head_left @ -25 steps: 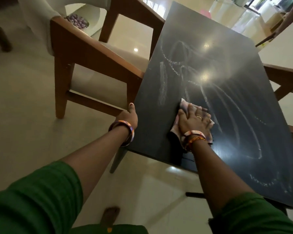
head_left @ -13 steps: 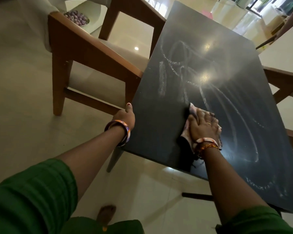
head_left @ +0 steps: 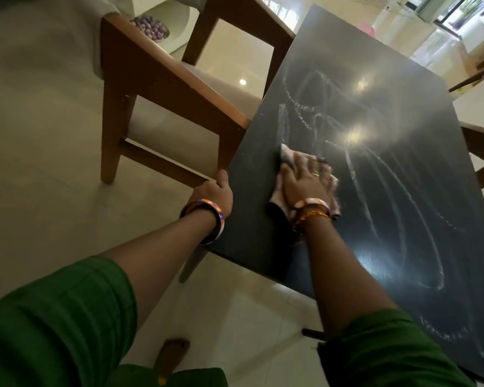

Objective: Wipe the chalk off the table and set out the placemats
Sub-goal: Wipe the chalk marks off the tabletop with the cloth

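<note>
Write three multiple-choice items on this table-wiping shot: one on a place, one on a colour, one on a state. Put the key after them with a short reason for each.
1. Where does the left hand rest?
A. On the table's left edge
B. On the chair seat
C. On the cloth

2. What colour are the person's sleeves?
A. White
B. Green
C. Red

3. What state is the tabletop in?
A. Wiped fully clean
B. Covered with placemats
C. Chalk marks remain on it

Key:
1 A, the left hand grips the table's edge beside the wooden chair.
2 B, both forearms come out of green sleeves.
3 C, pale chalk lines show beyond the cloth that the right hand presses flat, and no placemats are in view.
</note>
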